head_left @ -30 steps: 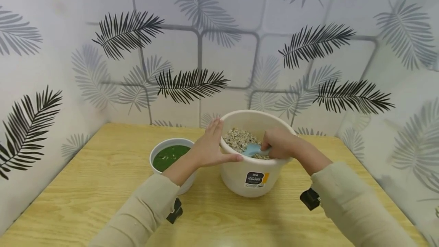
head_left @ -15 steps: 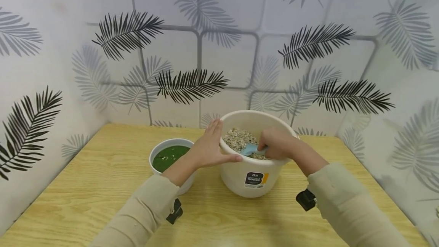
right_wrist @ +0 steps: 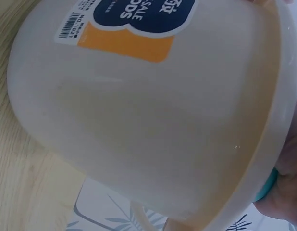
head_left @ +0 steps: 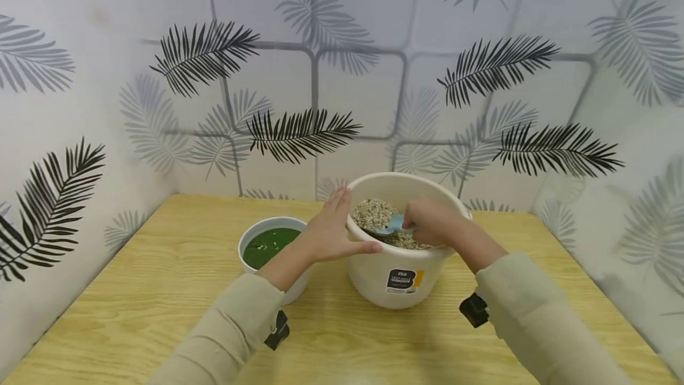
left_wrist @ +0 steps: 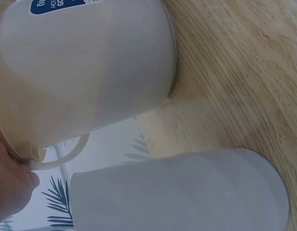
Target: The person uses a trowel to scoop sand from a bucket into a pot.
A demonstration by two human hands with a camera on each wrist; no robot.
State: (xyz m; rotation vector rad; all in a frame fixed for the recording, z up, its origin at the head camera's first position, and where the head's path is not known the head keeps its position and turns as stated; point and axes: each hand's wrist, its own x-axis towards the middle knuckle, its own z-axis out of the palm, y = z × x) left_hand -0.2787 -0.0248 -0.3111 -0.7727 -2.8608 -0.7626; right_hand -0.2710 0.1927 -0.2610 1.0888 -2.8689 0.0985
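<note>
A cream bucket with a label on its front holds loose mixed grains. My left hand rests against its rim at the left, fingers straight and thumb stretched along the front edge. Inside the bucket, my right hand grips a light blue scoop by its handle. Grains appear heaped at the scoop's left end, though where its bowl ends is hard to tell. From the right wrist view, the bucket wall hides most of the scoop; a bit of teal handle shows under the hand.
Left of the bucket stands a white container with a green inside and several grains in it, partly behind my left forearm. Both stand on a wood-grain table. A leaf-patterned wall rises behind and at the sides.
My right hand has moved slightly left within the bucket. The scoop has turned and risen a little, and grains now sit by its left end. My left hand stays on the rim.
</note>
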